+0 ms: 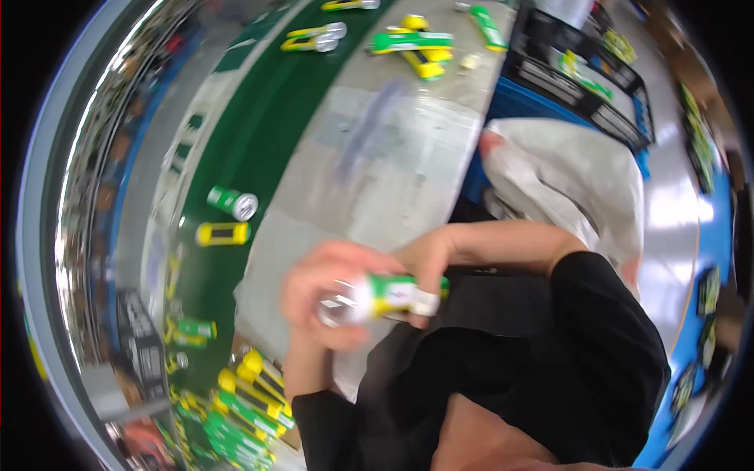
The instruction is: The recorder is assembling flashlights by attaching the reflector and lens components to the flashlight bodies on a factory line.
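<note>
Between my hands, in front of my body, is a green and yellow cylinder [390, 293] with a clear, shiny round end, much like a flashlight. My left hand [323, 286], smeared by motion, curls around the shiny end. The fingers of my right hand [428, 263] close over the green end. Something small and white covers or lies at a right fingertip; I cannot tell which. The cylinder lies roughly level, its shiny end to the left. Beneath and beyond my hands is a grey worktop [302, 208].
A green conveyor belt [259, 118] runs along the left, carrying similar cylinders [228, 202]. Several more lie piled at the lower left [251, 392] and on the worktop's far end [412, 43]. At right are a white sack [581, 153] and a black crate [581, 78].
</note>
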Demonstrator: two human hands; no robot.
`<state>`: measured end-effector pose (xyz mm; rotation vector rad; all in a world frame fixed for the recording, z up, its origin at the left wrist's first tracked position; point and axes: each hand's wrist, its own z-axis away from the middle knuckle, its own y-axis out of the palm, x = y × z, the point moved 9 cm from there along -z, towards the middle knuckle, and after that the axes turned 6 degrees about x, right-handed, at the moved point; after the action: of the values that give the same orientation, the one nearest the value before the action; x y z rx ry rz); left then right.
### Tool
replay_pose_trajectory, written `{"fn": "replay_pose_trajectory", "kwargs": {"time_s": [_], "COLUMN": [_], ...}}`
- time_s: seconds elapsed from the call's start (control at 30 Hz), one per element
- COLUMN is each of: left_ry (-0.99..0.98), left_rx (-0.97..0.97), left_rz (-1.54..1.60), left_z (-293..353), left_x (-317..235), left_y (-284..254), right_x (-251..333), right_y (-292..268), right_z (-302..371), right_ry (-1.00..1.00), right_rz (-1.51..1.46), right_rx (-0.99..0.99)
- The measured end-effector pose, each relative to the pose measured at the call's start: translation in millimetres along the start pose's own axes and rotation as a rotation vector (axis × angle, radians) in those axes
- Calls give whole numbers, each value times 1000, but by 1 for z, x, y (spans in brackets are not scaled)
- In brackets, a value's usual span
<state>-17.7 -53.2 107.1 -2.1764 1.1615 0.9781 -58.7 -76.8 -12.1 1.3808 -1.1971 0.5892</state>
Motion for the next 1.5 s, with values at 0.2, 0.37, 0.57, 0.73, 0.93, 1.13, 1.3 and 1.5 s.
{"fn": "replay_pose_trajectory", "kwargs": {"time_s": [0.2,0.37,0.57,0.73,0.93,1.13,1.3,1.5], "left_ry": [-155,-301,-409,-394,-608,-695,-463,-766], "left_rx": [-211,-521,-45,543,1190,1127,1387,1513], "left_rz": [-1037,-1369,-1369,-542,-319,-744,-921,-683], "left_z": [-27,-78,-149,-180,-61,20,42,60], "left_x": [59,111,230,288,429,530,508,532], "left_y": [-128,-201,-116,179,391,352,369,367], "right_x": [60,10,-225,-262,-214,-168,-238,-300], "right_y": [-67,-48,-12,4,2,-19,-44,4], "right_z": [143,369,600,642,724,657,606,607], "right_ry": [-262,22,1238,1413,1090,1088,1129,1228], "right_rz": [1004,926,468,135,523,408,125,168], "right_rx": [-1277,-1872,-1691,-1904,-2319,-2023,-1573,-1436]}}
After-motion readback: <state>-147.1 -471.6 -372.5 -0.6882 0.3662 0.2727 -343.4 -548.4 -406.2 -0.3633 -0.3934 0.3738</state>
